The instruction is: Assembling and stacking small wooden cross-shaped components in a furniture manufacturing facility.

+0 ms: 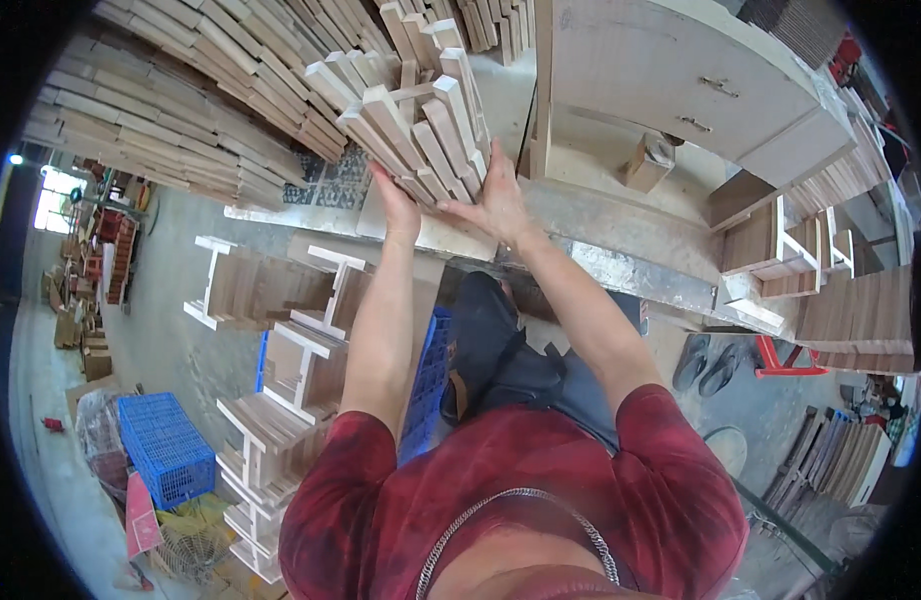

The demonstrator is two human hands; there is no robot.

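Matt wd. mostly, + metal, plastic & cloth

Blocks (389, 122): bare wd., matt, fairly smooth faces. Slats (181, 110): raw wd. too, matt, rougher-looking overall. Desk (621, 218): worn, patchy surf., rough along the edge. Cabinet panel (631, 70): matt, looks painted; handles (719, 86) metal, slightly shiny. Joined pieces (271, 285): wd.-grain faces w/ pale matt edges. Crate (166, 445): plastic lattice, slight sheen. Shirt (531, 450): soft cloth, matt, mottled. Necklace (521, 492): polished metal links, glossy. Trousers (531, 375): dull cloth. Sandals (719, 368): rubber or plastic, can't tell which. Floor (171, 330): hard, smooth, w/ faint sheen.
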